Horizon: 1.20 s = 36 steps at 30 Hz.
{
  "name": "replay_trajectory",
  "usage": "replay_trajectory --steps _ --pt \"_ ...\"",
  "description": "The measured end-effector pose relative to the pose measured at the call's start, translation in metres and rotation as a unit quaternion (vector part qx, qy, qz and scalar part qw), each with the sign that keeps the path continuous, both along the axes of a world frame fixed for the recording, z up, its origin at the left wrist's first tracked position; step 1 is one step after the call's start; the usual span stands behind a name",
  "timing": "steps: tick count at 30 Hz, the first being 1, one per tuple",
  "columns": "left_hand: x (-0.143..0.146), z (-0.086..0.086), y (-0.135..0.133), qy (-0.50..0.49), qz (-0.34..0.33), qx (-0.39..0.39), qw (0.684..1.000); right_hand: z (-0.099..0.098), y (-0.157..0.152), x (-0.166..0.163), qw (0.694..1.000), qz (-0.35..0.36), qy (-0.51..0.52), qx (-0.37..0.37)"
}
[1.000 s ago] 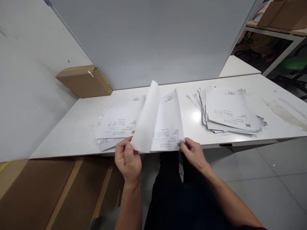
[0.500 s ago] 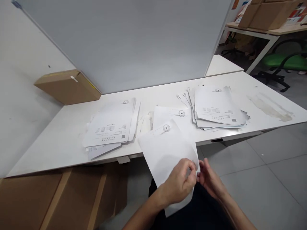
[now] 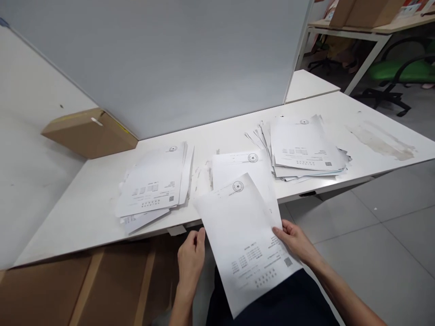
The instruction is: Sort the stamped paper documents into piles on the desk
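A printed sheet of paper with a round stamp at its far end slants over the table's front edge and my lap. On its right edge, my right hand pinches it, thumb on top. My left hand is closed with curled fingers just left of the sheet's left edge, with nothing visible in it. Under the far end of that sheet lies another stamped sheet on the table.
A stack of printed sheets lies on the left of the white table, and a messier stack on the right. A cardboard box leans near the wall at the back left. Behind rises a grey panel; brown cartons stand below.
My left hand has moved from over the sheet's right part to beside its left edge. The sheet now lies flatter, its printed lower part showing, and my right hand has closed on its right edge.
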<state>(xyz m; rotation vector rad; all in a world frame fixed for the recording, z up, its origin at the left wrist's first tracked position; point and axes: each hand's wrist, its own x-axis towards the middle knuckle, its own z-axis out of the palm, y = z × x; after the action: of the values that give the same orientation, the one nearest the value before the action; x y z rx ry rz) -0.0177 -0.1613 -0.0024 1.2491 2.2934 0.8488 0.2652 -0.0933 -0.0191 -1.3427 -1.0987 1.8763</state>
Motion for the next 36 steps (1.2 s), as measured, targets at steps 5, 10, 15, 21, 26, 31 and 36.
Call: replay_trajectory --steps 5,10,15,21,26,31,36 --pt "-0.009 -0.016 -0.001 -0.166 -0.006 -0.010 0.986 -0.006 -0.006 -0.001 0.986 0.029 -0.136 0.090" --pt "0.014 -0.009 0.025 -0.115 0.007 0.046 0.992 -0.003 0.000 -0.001 0.992 0.074 -0.074 0.068" --pt "0.026 -0.002 0.045 -0.191 -0.008 0.062 0.980 -0.012 0.019 -0.012 0.992 -0.075 -0.063 0.084" --pt "0.022 0.015 0.054 -0.461 0.040 0.141 0.875 0.010 0.030 -0.009 0.981 -0.025 -0.076 0.178" --pt "0.008 0.061 0.078 -0.503 0.009 0.252 0.827 0.051 0.047 -0.009 0.945 0.013 -0.142 0.294" --pt "0.004 0.150 0.102 -0.344 -0.064 0.501 0.792 0.110 0.080 -0.033 0.908 -0.063 -0.073 0.408" --pt "-0.003 0.199 0.115 -0.251 -0.137 0.563 0.776 0.137 0.115 -0.055 0.900 -0.093 0.082 0.418"
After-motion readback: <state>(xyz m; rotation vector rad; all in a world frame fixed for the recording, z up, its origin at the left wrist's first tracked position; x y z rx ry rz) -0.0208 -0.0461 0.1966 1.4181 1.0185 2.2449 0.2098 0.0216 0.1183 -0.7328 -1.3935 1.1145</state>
